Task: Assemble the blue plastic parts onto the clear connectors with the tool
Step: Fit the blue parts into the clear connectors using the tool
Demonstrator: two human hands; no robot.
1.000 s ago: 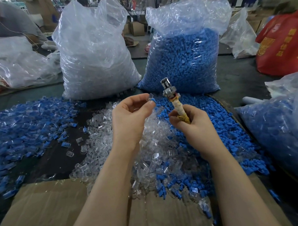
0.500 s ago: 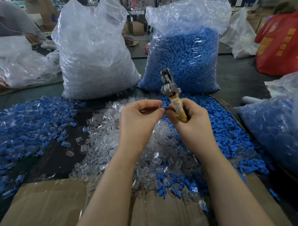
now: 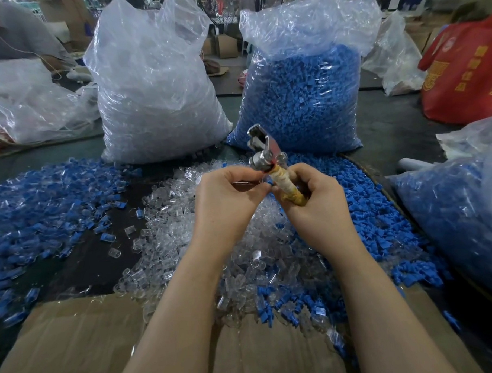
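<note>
I see my right hand (image 3: pixel 319 208) curled around the yellowed wrapped handle of a silver metal-headed tool (image 3: pixel 269 160), held upright above the heap of loose clear plastic connectors (image 3: pixel 168 232). My left hand (image 3: pixel 225 198) pinches a small blue plastic part (image 3: pixel 269 183) against the tool's handle, just below its head.

Tool (image 3: pixel 269 168) in right hand (image 3: pixel 319 208), left hand (image 3: pixel 228 204) beside; two bags (image 3: pixel 156 86) behind.

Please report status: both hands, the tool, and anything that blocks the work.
Right hand grips tool, metal head up. Left hand pinches small blue part at right fingertips. Nothing blocking; loose clear connectors below.
</note>
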